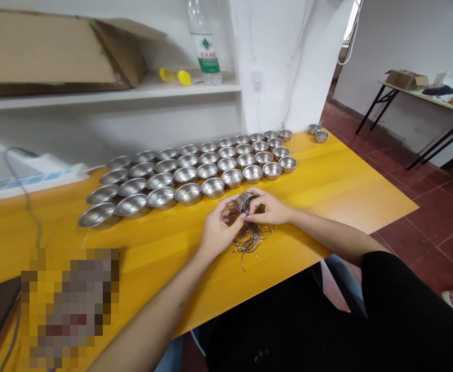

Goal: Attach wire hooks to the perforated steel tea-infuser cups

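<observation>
Both hands are around one small perforated metal cup (244,202), tilted so that its mouth is partly turned toward me. My left hand (221,227) grips its left side, with the thumb at the lower rim. From the right, my right hand (271,205) has its fingers closed at the cup's edge; whether they also pinch a wire is too small to make out. Just below the hands lies a loose pile of thin curved metal wires (250,240) on the yellow table (312,191). Beyond the hands, several rows of similar perforated cups (188,192) stand mouth up.
Two more cups (321,136) stand at the far right corner. A power strip (40,178) with a cable lies at the left, near a pixelated patch (75,305). On the shelf (133,93) are a cardboard box (48,51), a water bottle (208,54) and a yellow object (175,77).
</observation>
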A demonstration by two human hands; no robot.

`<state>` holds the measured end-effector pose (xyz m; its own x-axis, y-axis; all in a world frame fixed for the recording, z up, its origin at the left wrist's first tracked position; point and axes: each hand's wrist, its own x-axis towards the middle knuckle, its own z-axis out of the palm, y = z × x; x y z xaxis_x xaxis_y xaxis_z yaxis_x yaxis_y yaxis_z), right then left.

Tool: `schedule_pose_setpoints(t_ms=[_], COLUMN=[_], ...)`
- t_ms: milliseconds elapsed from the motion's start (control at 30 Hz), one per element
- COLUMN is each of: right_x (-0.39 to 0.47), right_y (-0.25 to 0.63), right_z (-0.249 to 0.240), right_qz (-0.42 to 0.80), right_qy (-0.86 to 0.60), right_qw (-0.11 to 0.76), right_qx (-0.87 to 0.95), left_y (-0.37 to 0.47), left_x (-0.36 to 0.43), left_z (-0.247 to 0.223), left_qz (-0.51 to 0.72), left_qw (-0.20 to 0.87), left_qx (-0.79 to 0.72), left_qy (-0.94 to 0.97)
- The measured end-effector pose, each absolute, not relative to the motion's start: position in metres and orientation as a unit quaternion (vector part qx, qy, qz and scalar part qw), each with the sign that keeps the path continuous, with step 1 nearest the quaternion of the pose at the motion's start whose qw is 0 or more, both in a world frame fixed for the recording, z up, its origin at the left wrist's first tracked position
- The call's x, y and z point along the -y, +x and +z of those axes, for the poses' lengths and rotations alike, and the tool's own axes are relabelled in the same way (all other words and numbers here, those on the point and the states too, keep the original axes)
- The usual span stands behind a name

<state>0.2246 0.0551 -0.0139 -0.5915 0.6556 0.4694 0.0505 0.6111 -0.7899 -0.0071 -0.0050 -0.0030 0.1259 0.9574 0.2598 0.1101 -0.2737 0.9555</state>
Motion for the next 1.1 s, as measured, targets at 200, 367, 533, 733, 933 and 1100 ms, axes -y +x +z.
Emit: schedule_pose_setpoints(t_ms=[200, 367, 533, 733, 933, 1100], right_x=[-0.054, -0.054, -0.055, -0.058, -0.066, -0.068], right_y=[0.224, 0.224, 0.224, 0.222, 0.225, 0.230], right_z=[-0.012, -0.012, -0.012, -0.015, -0.016, -0.012], right_qz=[0.385, 0.393, 0.416, 0.417, 0.399, 0.405], right_qy=[-0.230, -0.238, -0.228, -0.222, -0.206, -0.214], right_qw=[0.386, 0.383, 0.380, 0.384, 0.389, 0.376], right_qx=[0.806, 0.802, 0.794, 0.793, 0.804, 0.806], left_y=[-0.005, -0.004, -0.004, -0.006, -0.005, -0.005], left_x=[0.007, 0.009, 0.008, 0.002, -0.005, -0.011], left_z=[-0.001, 0.004, 0.003, -0.001, -0.003, -0.004], left_qz=[0.504, 0.484, 0.480, 0.483, 0.483, 0.488], left_qw=[0.415, 0.416, 0.421, 0.423, 0.418, 0.405], left_qx=[-0.434, -0.444, -0.448, -0.442, -0.432, -0.415], left_qy=[0.622, 0.629, 0.626, 0.626, 0.637, 0.652])
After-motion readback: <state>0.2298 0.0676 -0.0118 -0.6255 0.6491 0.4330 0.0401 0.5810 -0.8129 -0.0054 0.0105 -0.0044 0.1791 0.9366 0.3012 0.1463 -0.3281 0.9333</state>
